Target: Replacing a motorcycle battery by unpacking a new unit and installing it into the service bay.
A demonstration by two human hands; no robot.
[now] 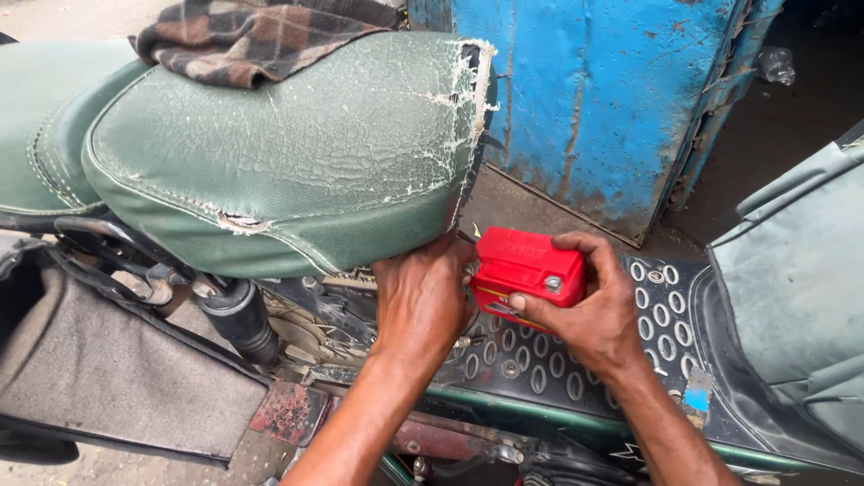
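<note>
A small red battery (526,268) sits at the edge of a black floor mat (661,319) with oval holes, just below a cracked green vehicle seat (288,153). My right hand (594,310) grips the battery from its right side, thumb across the front, fingers over the top. My left hand (423,301) presses against the battery's left end, partly tucked under the seat's rear edge. A metal terminal shows on the battery's top right corner.
A checked cloth (252,31) lies on the seat. A worn blue metal box (594,99) stands behind. A grey-green seat cover (801,279) is at the right. A shock absorber (238,319) and grey fabric panel (99,360) sit at lower left.
</note>
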